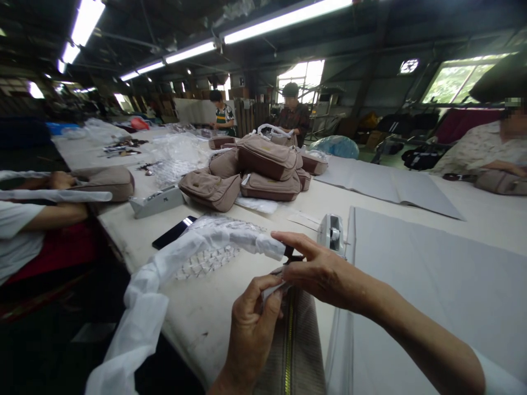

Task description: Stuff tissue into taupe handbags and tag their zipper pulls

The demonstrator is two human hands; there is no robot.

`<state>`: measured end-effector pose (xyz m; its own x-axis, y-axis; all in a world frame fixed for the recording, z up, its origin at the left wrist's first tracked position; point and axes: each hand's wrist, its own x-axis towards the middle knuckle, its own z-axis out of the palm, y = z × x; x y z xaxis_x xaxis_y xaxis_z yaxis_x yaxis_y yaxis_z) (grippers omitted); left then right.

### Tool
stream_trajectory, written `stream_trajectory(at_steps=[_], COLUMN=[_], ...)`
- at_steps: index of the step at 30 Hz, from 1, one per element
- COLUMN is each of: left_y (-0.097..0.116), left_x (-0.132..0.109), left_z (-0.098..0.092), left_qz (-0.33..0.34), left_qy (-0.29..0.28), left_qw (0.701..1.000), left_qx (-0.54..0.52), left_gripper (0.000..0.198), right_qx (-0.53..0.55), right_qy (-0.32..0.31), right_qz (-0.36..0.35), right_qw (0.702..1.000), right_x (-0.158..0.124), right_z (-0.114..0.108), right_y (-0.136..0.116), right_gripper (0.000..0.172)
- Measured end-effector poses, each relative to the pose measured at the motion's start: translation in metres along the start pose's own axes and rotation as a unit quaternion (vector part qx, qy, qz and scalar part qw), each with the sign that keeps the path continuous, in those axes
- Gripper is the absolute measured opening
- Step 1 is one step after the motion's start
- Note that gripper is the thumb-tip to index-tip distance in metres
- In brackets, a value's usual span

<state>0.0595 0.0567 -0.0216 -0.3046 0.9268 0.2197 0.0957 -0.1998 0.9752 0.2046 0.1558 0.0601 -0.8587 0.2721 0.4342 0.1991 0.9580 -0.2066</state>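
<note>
A grey-brown bag (307,334) with a brass zipper (290,340) lies at the table's front edge, its near part cut off by the frame. My left hand (253,321) pinches a small pale piece at the bag's far end; its kind is partly hidden by the fingers. My right hand (323,269) is closed around the dark end of the bag's strap, its index finger stretched along it. White wrapping covers the strap (185,247), which arches left and hangs past the table edge.
Beyond my hands are a tape dispenser (331,233), a black phone (173,233), and a pile of bags (267,159). Grey sheets (436,285) lie at right. Clear plastic (177,153) covers the table further left. Co-workers handle bags at left (111,184) and right (502,181).
</note>
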Motion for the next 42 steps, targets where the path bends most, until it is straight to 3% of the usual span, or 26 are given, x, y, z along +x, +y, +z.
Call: stream_trajectory(at_steps=[4, 7, 13, 20, 28, 32, 36, 39, 42], left_y=[-0.005, -0.008, -0.007, -0.005, -0.006, 0.005, 0.013, 0.01, 0.001], left_x=[0.0, 0.001, 0.002, 0.0, -0.001, -0.001, 0.004, 0.005, 0.002], left_z=[0.0, 0.001, 0.002, 0.001, -0.001, -0.004, -0.005, -0.007, -0.007], left_qz=[0.041, 0.116, 0.229, 0.297, 0.265, 0.1, -0.025, -0.015, 0.077], left_qy=[-0.007, -0.01, -0.03, -0.031, -0.022, -0.017, -0.049, -0.056, -0.03], left_qw=[0.999, 0.993, 0.97, 0.947, 0.957, 0.992, 0.992, 0.984, 0.972], left_qx=[0.002, 0.031, 0.082, 0.116, 0.119, 0.075, 0.114, 0.169, 0.219], left_gripper=[0.011, 0.01, 0.02, 0.031, 0.023, 0.025, 0.017, 0.017, 0.014], right_qx=[-0.057, -0.061, 0.077, 0.023, -0.055, -0.09, -0.115, -0.123, -0.111], right_qy=[0.071, 0.087, 0.009, -0.08, -0.126, -0.149, -0.14, -0.138, -0.101], right_qz=[-0.057, -0.069, 0.079, 0.098, 0.047, 0.023, 0.01, 0.009, 0.01], right_qw=[0.994, 0.992, 0.994, 0.992, 0.989, 0.984, 0.983, 0.983, 0.989], right_x=[-0.01, -0.017, -0.016, -0.004, -0.002, 0.0, 0.001, 0.001, -0.006], right_z=[0.01, 0.011, -0.007, -0.008, 0.001, 0.005, 0.008, 0.009, 0.008], right_y=[0.004, 0.006, -0.002, -0.001, -0.002, -0.004, -0.002, -0.004, -0.01], right_gripper=[0.021, 0.016, 0.02, 0.019, 0.016, 0.016, 0.019, 0.016, 0.015])
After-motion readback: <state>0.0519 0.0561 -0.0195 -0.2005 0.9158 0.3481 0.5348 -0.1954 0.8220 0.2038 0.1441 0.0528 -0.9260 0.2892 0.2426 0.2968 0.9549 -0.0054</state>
